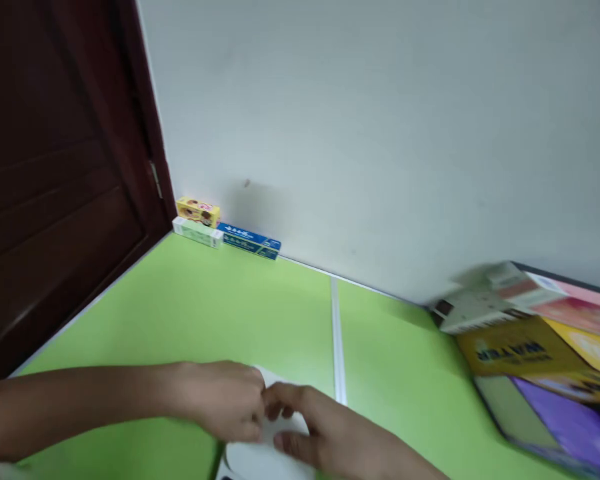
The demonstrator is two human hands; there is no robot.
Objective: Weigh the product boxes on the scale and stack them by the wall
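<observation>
At the bottom middle lies a white box-like thing (267, 461) with a rounded flap edge, partly hidden by my hands and cut off by the frame's lower edge. My left hand (230, 400) is closed over its upper left part, fingers curled down, and what they grip is hidden. From the right comes my right hand (320, 427), its fingers bent and its thumb apart from them. Those fingertips meet the knuckle side of my left hand, and white surface shows in the gap between finger and thumb. Both hands are slightly blurred.
A yellow box (199, 211), a pale green box (197, 232) and blue-and-green boxes (250, 241) line the wall (380, 133) at the back left. Flattened colourful cartons (530, 353) pile up at right. A white strip (337, 340) crosses the green surface (180, 300). A dark door (55, 167) stands left.
</observation>
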